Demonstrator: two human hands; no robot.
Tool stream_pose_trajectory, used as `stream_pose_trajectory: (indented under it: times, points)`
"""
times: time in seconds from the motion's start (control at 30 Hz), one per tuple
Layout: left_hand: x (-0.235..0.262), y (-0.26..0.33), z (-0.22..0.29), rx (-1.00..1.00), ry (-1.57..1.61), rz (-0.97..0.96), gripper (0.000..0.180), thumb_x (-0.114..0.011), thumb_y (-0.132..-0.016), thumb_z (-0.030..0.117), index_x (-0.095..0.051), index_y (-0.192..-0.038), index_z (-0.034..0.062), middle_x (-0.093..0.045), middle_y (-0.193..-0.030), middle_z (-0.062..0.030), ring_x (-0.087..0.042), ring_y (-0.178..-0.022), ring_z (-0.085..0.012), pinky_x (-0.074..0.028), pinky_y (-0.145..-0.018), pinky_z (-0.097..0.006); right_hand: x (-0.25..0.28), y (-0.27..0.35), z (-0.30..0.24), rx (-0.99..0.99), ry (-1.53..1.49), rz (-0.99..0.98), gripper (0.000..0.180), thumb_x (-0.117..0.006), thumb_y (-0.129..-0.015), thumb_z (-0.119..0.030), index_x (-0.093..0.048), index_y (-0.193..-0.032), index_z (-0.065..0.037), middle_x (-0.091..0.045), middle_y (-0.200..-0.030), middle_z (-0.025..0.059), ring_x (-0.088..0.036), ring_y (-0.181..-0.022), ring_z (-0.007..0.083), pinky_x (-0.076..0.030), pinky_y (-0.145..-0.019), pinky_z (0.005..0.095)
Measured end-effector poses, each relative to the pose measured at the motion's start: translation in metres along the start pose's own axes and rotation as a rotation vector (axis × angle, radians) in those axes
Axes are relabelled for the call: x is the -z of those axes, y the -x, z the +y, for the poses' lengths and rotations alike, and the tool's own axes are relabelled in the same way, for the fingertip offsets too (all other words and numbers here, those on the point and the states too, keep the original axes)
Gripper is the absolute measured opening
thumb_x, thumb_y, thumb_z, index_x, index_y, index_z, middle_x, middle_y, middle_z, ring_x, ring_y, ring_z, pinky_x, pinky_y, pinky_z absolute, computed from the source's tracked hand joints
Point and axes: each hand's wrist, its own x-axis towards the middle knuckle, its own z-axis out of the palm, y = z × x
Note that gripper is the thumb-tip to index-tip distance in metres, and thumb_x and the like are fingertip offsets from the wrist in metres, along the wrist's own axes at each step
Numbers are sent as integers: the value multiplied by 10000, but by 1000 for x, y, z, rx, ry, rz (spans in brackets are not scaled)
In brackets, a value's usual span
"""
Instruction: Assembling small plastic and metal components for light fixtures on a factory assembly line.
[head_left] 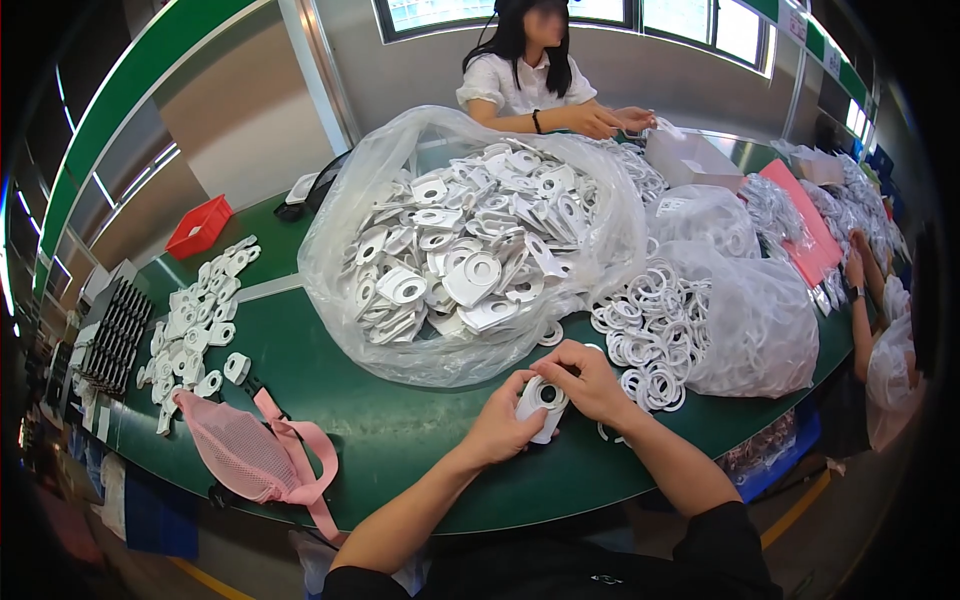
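Note:
Both my hands meet over the green table's near edge, holding one white plastic plate with a round hole (543,402). My left hand (500,425) grips it from below and the left. My right hand (588,378) closes over its top and right side. Just beyond them lies a big clear bag full of the same white plates (470,250). To the right, a second clear bag spills white rings (650,330) onto the table.
A pink mesh pouch (250,455) lies at the near left, with loose white plates (195,325) beyond it and a red tray (198,226) further back. One person sits opposite at a white box (690,158); another person's arms (858,290) work at the right.

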Motion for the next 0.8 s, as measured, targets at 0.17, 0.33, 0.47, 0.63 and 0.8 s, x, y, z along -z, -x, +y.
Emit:
stream_pose_trajectory:
  times: [0.17, 0.33, 0.47, 0.63, 0.8]
  points:
    - [3, 0, 2, -115, -346, 149, 317, -590, -856, 140, -455, -1121, 30, -635, -848, -104, -639, -689, -184, -484, -600, -294, 4, -2, 0, -27, -118, -27, 180, -610, -859, -161, -655, -864, 12, -587, -724, 45, -537, -654, 90, -420, -583, 237]
    - [6, -4, -4, -287, -466, 236, 200, -531, -902, 197, -539, -932, -1, -604, -727, -133, -567, -605, -212, -435, -570, -319, 5, -2, -2, 2, -64, -83, 171, -602, -860, -158, -622, -855, 12, -584, -701, 57, -534, -638, 107, -422, -577, 255]
    - [6, -2, -3, -320, -581, 260, 246, -469, -934, 208, -544, -872, -18, -539, -647, -144, -498, -565, -190, -402, -547, -315, 2, 1, -8, 74, 83, -122, 167, -574, -871, -152, -572, -832, 10, -569, -689, 77, -518, -626, 150, -419, -579, 284]
    - [-1, -4, -6, -312, -510, 334, 240, -453, -943, 199, -538, -888, -19, -534, -664, -116, -479, -591, -162, -401, -567, -311, -3, 0, 1, 53, -3, 11, 187, -509, -919, -171, -574, -890, 3, -573, -742, 54, -511, -650, 145, -421, -613, 269]
    - [1, -10, -19, -319, 22, 365, 158, -443, -956, 170, -438, -1025, 28, -545, -833, -54, -517, -750, -98, -417, -627, -263, -2, -1, -5, -102, -375, 72, 201, -527, -928, -165, -578, -1003, 15, -596, -836, 5, -517, -742, 43, -414, -657, 186]
